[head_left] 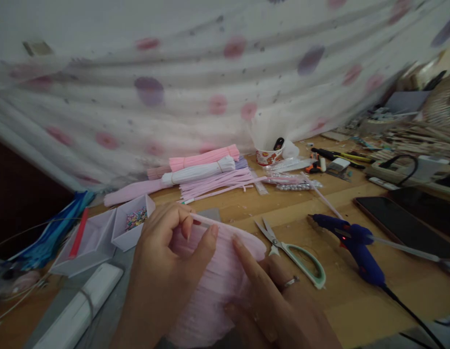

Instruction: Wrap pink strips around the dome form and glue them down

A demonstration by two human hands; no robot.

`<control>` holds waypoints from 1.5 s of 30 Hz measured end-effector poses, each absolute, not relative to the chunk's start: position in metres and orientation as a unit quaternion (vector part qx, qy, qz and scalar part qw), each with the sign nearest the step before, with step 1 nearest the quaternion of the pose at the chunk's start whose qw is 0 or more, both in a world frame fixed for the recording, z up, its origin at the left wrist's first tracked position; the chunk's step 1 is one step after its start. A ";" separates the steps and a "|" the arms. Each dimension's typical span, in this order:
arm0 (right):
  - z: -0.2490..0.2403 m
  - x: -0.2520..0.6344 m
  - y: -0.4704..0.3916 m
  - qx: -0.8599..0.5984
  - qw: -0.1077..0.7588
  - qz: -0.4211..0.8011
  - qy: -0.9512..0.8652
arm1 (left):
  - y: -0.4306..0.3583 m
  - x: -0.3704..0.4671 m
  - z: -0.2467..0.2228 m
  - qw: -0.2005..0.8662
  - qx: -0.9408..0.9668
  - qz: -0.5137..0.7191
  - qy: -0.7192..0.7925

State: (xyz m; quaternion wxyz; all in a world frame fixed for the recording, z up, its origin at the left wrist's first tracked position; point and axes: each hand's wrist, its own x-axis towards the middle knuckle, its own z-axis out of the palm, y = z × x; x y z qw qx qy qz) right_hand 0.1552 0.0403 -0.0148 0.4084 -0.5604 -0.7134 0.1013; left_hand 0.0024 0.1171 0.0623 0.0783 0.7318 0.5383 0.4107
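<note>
A pale pink, ribbed, fuzzy piece (214, 286) with a rounded upper right end lies between my two hands at the bottom middle. My left hand (170, 261) grips its upper left edge, thumb and fingers closed on it. Against its right side rests my right hand (279, 295), with the index finger pressed on the surface near the top and a ring on one finger; the other fingers are partly under the piece. Green-handled scissors (301, 261) lie slightly open beside my right hand. Farther right is a blue glue gun (359, 247) with a small red light.
Bundles of pink and white fuzzy stems (199, 169) lie at the back. White trays (96, 237), one with colourful beads, stand at the left. A paper cup (268, 156), pliers (341, 156) and a dark phone (403, 225) are farther back and right.
</note>
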 end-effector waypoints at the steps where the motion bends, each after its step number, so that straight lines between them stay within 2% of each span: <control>1: -0.015 0.155 0.040 -0.562 0.406 0.099 -0.714 | 0.117 0.003 0.062 0.083 0.732 0.413 0.535; 23: -0.020 0.154 0.043 -0.544 0.405 0.066 -0.732 | 0.117 0.001 0.063 0.073 0.763 0.426 0.480; 29: -0.020 0.152 0.043 -0.549 0.410 0.076 -0.724 | 0.118 -0.009 0.063 0.113 0.786 0.448 0.410; 36: -0.020 0.152 0.044 -0.544 0.413 0.077 -0.726 | 0.117 -0.013 0.063 0.160 0.770 0.464 0.408; 45: -0.021 0.152 0.045 -0.537 0.415 0.084 -0.730 | 0.119 -0.016 0.061 0.073 0.821 0.415 0.386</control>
